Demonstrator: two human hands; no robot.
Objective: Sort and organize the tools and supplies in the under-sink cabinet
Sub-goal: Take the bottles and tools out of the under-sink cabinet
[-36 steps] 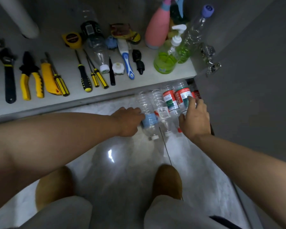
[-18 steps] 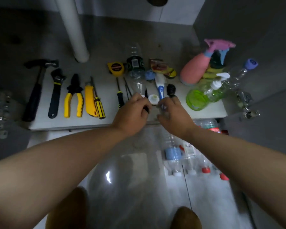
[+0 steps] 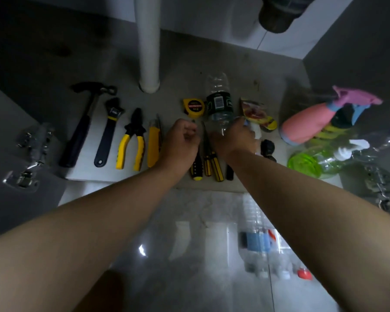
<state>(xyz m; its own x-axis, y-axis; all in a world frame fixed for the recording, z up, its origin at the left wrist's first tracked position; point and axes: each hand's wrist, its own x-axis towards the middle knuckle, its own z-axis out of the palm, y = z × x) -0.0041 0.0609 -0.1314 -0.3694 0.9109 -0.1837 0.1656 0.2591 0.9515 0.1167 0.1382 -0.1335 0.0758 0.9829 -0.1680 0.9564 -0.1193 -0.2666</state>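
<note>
Tools lie in a row on the cabinet shelf: hammer, wrench, yellow pliers, yellow utility knife, tape measure and yellow-black screwdrivers. A clear bottle with a black label lies behind them, neck toward me. My right hand grips it at the neck. My left hand is curled over a screwdriver shaft; whether it holds anything is hidden.
A white drain pipe stands at the back. A pink spray bottle and a green soap dispenser crowd the right end. Several plastic bottles lie on the floor below. Door hinges show at the left.
Both hands left the bottles on the floor and moved up onto the shelf, reaching the screwdrivers and the clear bottle. My view tilted upward into the cabinet.
</note>
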